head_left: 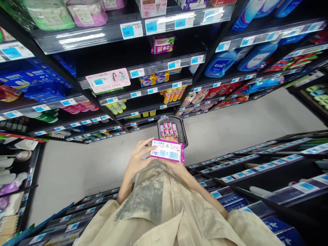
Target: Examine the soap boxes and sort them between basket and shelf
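A soap pack (167,150) in a white and magenta wrapper is held level in front of my body, its printed back with barcode facing up. My left hand (140,155) grips its left end, fingers on the near and far edges. From beneath, my right hand (177,166) supports the right part; most of its fingers are hidden under the pack. On the floor just beyond stands a dark shopping basket (183,131) with several similar magenta packs (168,130) inside. One more magenta pack (163,44) sits on the shelf ahead.
Shelves with price tags (131,30) rise ahead, holding blue detergent bottles (219,64), yellow-orange bottles (174,94) and blue boxes (46,90). Grey floor (107,159) runs along the aisle. Another shelf (246,171) stands close behind me, and a side rack (17,177) is at left.
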The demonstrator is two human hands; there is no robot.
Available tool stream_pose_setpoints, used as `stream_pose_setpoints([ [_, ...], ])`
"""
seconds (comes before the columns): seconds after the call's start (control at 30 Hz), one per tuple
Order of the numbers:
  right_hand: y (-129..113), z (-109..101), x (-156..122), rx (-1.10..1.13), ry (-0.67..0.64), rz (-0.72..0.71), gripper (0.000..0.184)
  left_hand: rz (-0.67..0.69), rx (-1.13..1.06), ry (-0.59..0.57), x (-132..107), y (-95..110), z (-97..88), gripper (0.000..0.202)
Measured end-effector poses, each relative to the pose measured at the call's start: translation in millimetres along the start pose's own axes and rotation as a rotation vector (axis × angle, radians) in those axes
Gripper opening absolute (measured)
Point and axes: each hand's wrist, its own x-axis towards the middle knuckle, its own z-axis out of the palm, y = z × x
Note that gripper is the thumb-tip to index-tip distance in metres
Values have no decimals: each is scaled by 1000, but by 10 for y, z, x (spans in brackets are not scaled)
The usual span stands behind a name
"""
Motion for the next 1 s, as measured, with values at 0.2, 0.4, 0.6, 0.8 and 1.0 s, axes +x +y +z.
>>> stream_pose_setpoints([
  [0.2, -40, 50, 16, 12, 71, -66, 91, -69, 22, -86, -20, -47, 24, 44],
  [0.4, 34, 10, 54, -177, 86, -275, 64, -37, 149, -101, -66, -110, 169, 54],
  [0.6, -29, -80, 74, -761, 105, -258, 64, -264, 22, -171, -185, -168, 466, 77],
  [0.8, -105, -82, 105, -1026, -5, -282, 70, -562, -384, -13, -255, -207, 660, 74],
  [1.0, -185, -41, 82, -1091, -86, -407, 71, -1033, -821, 129, -452, -325, 697, 62],
])
